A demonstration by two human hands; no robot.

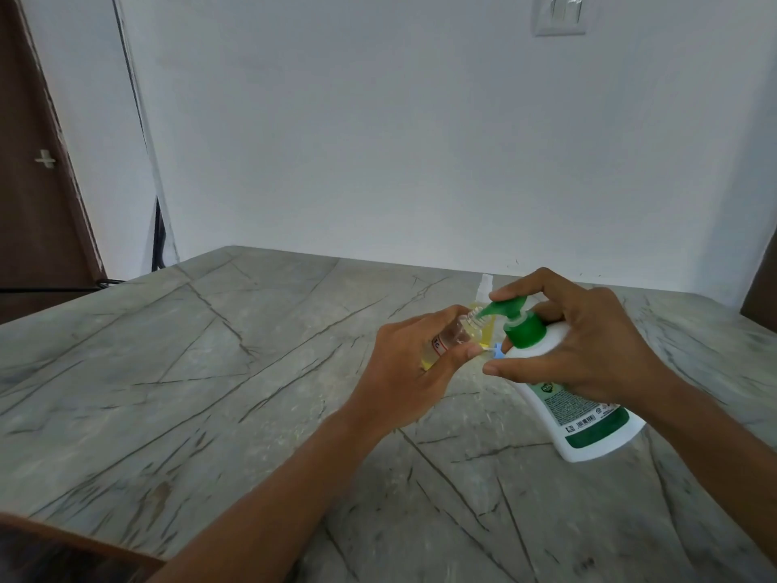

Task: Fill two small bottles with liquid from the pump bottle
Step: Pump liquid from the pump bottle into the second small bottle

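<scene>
My left hand (414,363) grips a small clear bottle (456,336), tilted so its open neck meets the green spout of the pump bottle. Yellowish liquid shows at the small bottle's lower end. My right hand (588,342) holds the white pump bottle (584,418), which leans to the left on the table; its index finger rests on the green pump head (508,309). A second small bottle (483,319) with yellow liquid and a clear spray top stands just behind, partly hidden. A small blue cap (499,351) shows between my hands.
The grey marble table (210,372) runs up to a white wall at the back. A dark wooden door (38,183) stands at the far left. A wall switch plate (559,12) is at the top right.
</scene>
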